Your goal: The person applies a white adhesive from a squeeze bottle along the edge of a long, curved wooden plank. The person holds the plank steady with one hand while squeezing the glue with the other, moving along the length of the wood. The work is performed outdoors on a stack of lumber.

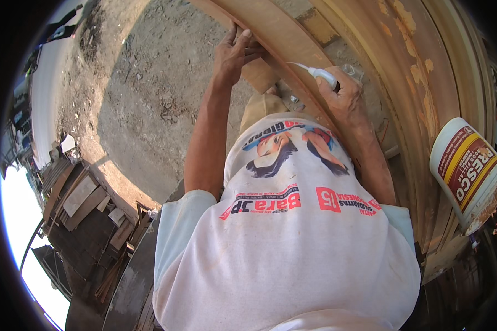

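My left hand (232,53) is at the near edge of a long wooden board (283,31), its fingers gripping that edge and partly hidden by it. In my right hand (346,91) is a small white plastic squeeze bottle (326,77). Its thin nozzle (299,65) points left across the board, towards my left hand. The bottle's lower end is covered by my fingers. A crumpled piece of clear plastic (352,71) shows just behind my right hand. Beneath the board, near my left hand, a brown block (259,74) is partly visible.
More wooden panels (430,53) with patches of orange-brown filler stand at the right. A white plastic tub (468,176) with a printed label rests on them. Wood scraps (83,202) are piled at lower left. Bare dirt ground (161,82) spreads on the left.
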Demonstrator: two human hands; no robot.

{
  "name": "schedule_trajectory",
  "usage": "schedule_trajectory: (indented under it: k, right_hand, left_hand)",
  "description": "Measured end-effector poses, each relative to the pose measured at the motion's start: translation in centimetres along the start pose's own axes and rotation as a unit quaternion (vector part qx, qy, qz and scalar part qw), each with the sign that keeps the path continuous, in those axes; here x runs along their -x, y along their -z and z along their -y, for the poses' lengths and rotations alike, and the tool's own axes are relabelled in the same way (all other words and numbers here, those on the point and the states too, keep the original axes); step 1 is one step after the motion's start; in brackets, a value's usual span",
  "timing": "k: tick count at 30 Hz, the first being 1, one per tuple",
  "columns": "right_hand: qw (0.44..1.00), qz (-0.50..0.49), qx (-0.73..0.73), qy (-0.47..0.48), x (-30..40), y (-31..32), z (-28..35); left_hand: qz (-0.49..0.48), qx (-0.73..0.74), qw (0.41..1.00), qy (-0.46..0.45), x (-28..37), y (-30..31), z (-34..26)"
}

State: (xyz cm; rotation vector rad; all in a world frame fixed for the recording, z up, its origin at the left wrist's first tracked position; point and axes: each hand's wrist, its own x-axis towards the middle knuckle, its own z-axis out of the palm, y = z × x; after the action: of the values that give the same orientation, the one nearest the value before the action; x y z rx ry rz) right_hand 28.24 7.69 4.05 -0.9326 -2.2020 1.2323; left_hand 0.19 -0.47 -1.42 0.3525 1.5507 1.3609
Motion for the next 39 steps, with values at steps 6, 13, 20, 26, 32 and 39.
schedule_trajectory:
  k: [6,13,20,26,32,39]
  right_hand:
    - [1.0,0.006,0.001,-0.01,0.1,-0.1,-0.2]
    - [1.0,0.009,0.007,-0.016,0.0,0.1,0.1]
    - [1.0,0.007,0.011,-0.003,0.0,0.2,-0.1]
    - [1.0,0.002,0.016,0.008,0.0,0.2,-0.2]
    - [0.998,-0.023,-0.028,-0.054,0.3,0.5,0.4]
    - [0.995,-0.017,-0.052,-0.089,0.5,1.3,0.6]
  left_hand:
    - [0.009,-0.001,1.0,-0.007,0.1,0.1,0.1]
    - [0.004,-0.004,1.0,-0.006,0.2,-0.1,-0.1]
    - [-0.001,-0.01,1.0,-0.004,0.2,-0.2,-0.1]
    - [-0.002,-0.006,1.0,-0.008,0.2,0.0,0.1]
    - [0.004,-0.005,1.0,-0.001,0.1,-0.2,-0.1]
    - [-0.003,-0.004,1.0,0.008,0.2,-0.1,-0.3]
